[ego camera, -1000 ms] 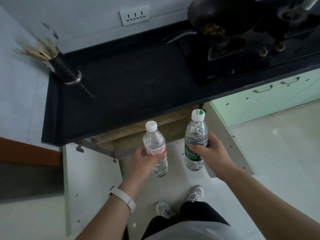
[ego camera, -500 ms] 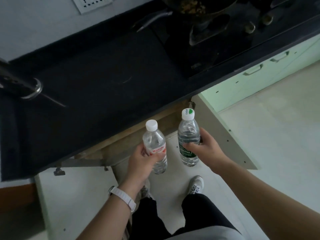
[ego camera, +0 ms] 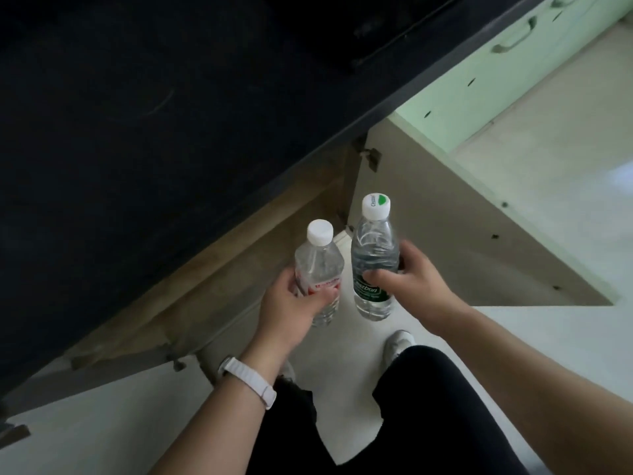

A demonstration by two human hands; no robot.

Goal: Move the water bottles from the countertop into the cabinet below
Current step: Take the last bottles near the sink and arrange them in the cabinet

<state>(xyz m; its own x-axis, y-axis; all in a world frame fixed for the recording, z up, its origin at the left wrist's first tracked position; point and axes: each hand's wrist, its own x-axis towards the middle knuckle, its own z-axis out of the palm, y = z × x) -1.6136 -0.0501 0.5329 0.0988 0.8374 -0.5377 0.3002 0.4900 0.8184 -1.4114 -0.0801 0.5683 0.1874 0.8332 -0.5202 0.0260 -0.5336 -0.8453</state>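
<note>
My left hand [ego camera: 291,308] grips a clear water bottle with a red label and white cap [ego camera: 318,262]. My right hand [ego camera: 411,282] grips a second clear bottle with a green label and a green-and-white cap [ego camera: 373,248]. Both bottles stand upright, side by side, held in front of the black countertop's edge [ego camera: 239,207], over the floor. The cabinet below [ego camera: 260,255] stands open under the counter edge; its inside is hidden from here.
Two open cabinet doors flank my hands: one to the right [ego camera: 455,234], one at lower left [ego camera: 85,413]. Pale green drawers with handles [ego camera: 513,42] run along the upper right. My legs and shoes [ego camera: 397,344] stand on the pale floor below.
My view has dropped lower and closer to the counter edge; the stove and pan have left view. Both bottles stay held at the same spot in front of the open cabinet.
</note>
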